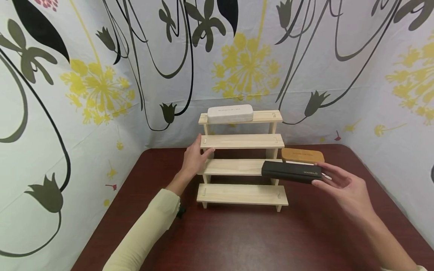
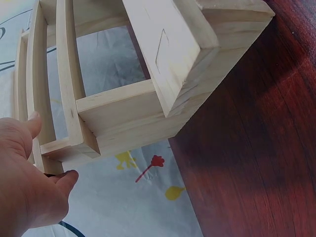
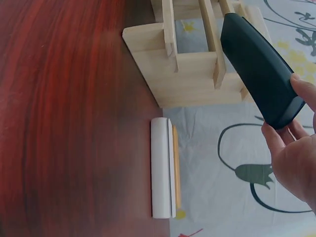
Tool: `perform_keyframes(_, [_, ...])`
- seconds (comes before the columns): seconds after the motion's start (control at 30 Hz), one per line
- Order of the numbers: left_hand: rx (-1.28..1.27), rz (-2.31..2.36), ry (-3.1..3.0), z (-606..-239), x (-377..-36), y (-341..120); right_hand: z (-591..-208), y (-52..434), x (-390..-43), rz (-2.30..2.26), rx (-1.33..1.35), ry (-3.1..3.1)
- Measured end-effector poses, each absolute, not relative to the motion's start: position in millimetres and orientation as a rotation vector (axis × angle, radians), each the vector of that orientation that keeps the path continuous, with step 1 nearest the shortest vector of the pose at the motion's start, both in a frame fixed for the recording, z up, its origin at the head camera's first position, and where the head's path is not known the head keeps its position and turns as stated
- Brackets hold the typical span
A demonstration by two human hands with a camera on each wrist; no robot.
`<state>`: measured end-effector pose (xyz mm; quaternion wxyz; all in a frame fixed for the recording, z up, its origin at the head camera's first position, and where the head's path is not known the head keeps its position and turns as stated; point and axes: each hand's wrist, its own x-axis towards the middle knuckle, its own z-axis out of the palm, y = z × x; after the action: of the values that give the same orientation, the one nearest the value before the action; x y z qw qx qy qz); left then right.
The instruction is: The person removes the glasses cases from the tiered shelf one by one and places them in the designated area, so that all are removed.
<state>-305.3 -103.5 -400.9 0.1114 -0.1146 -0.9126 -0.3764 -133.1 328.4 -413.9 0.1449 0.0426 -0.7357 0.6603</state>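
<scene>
A four-tier wooden display shelf (image 1: 242, 141) stands on the table. My left hand (image 1: 194, 158) grips its left end, around the second board from the top; the left wrist view shows the thumb and fingers (image 2: 66, 182) on either side of the wood. In my right hand (image 1: 350, 192) is a black glasses case (image 1: 291, 171), pinched by its right end. The case is in front of the shelf's right side, near the third board; whether it touches the board cannot be told. A white glasses case (image 1: 230, 113) lies on the top board's left part.
To the right of the shelf, a tan case (image 1: 303, 155) stands on the dark red table (image 1: 237, 237). Beside it is another white case (image 3: 160, 168), mostly hidden in the head view. Floral cloth (image 1: 112, 82) hangs behind and at both sides.
</scene>
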Motion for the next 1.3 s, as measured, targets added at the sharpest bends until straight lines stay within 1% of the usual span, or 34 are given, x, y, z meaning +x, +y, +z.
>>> perform_keyframes(0.23, [-0.336, -1.099, -2.673, -400.7, -305.6, -104.2, -419.0, 341.3, -125.5, 1.996, 0.071, -2.050])
perform_keyframes(0.9, [-0.338, -1.099, -2.683, -400.8, -306.7, -104.5, -431.5, 373.3, -108.3, 2.025, -0.009, -1.982])
perform_keyframes(1.3, [-0.340, -1.115, -2.674, -402.0, -306.1, -104.8, -440.4, 383.4, -102.4, 2.061, -0.051, -1.923])
